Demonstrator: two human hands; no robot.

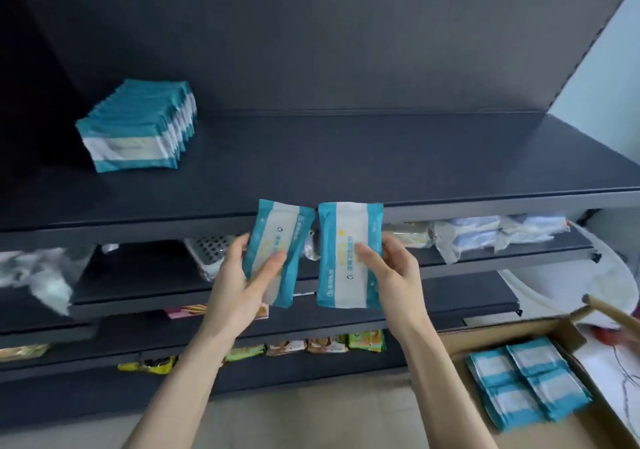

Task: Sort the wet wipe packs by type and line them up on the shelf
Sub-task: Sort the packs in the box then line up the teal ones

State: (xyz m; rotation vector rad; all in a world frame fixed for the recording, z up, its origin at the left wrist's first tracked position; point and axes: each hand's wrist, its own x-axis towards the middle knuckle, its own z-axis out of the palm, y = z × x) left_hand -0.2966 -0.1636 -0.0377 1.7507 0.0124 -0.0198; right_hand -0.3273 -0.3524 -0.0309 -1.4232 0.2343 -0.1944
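Observation:
My left hand grips a teal-and-white wet wipe pack, tilted a little to the right, just below the front edge of the dark top shelf. Beside it my right hand holds a second pack of the same look, upright. The two packs are close together, almost touching at their top corners. A row of several matching packs stands on edge at the back left of the top shelf.
A cardboard box at the lower right holds several more teal-and-white packs. Lower shelves carry plastic-wrapped goods, a metal grater and snack packets. A wooden stick pokes in from the right.

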